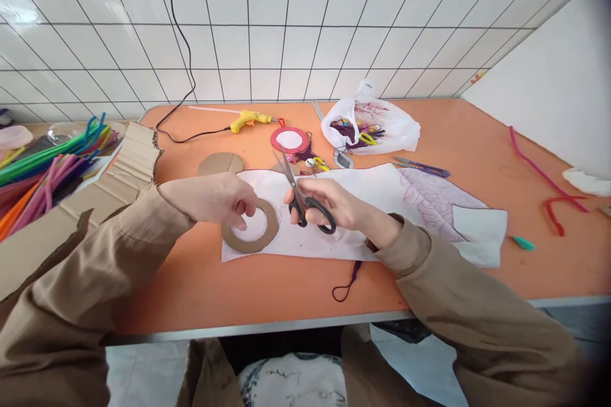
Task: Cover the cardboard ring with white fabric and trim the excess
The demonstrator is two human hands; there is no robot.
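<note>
Black-handled scissors [296, 191] are in my right hand [329, 200]; their slightly parted blades point up and away from me. My left hand [214, 197] hovers at a flat cardboard ring [271, 229], its fingers bent downward and a little apart, with nothing visible between them. Beneath the ring spreads a white cloth [305, 248], whose right part carries a purple drawn pattern and a folded corner. Behind my left hand lies a cardboard disc [222, 163]. A dark cord loop [347, 286] pokes out at the cloth's front edge.
At the back are a yellow glue gun [251, 119] with a trailing cable, a red tape roll [289, 139] and a white plastic bag [382, 124] of cords. A purple-handled cutting tool [422, 166] lies right. Pipe cleaners [42, 172] and corrugated cardboard [128, 165] occupy the left.
</note>
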